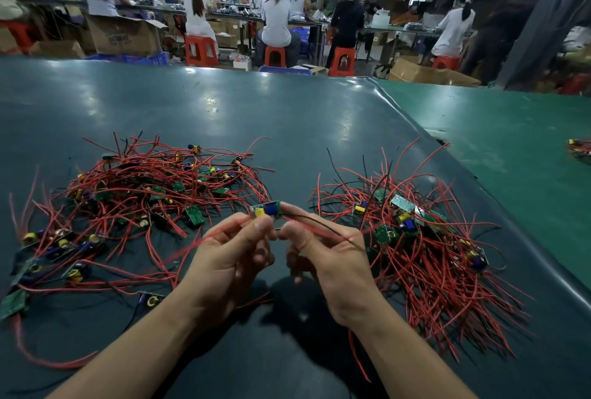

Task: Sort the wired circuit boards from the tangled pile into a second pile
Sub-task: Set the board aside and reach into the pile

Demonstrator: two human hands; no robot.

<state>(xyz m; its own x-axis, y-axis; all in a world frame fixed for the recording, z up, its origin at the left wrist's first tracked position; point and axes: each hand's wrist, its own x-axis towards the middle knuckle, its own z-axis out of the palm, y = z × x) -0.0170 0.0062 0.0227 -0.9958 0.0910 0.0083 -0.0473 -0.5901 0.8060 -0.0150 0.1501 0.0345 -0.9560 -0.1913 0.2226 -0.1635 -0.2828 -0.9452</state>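
Holding a small green circuit board (266,209) with a yellow block and a blue cylinder on it, both bare hands meet above the middle of the dark teal worktop (198,110), near its front edge. The left hand (235,258) pinches the board between thumb and fingertips, its other fingers curled under. The right hand (329,258) touches the board's right end with its fingertips and grips the board's thin red and black wires (319,228), which run back over its knuckles toward the right.

Left of the hands lies the loose tangled pile of red-wired green boards (144,200), spreading from the worktop's centre out to its left edge, with boards scattered singly along the front-left corner. Several carry yellow and blue parts; the wires cross in every direction.

Right of the hands sits the second pile of wired boards (415,238), close to the worktop's right edge, where a lighter green mat (511,149) begins. Its boards cluster at the far end and its red wires mostly stream toward the front-right corner. The two piles lie apart, the hands and held board between them.

Beyond the far edge, people in white tops and caps (276,21) sit on red plastic stools (201,50) at long benches, with brown cardboard boxes (123,34) on the floor.
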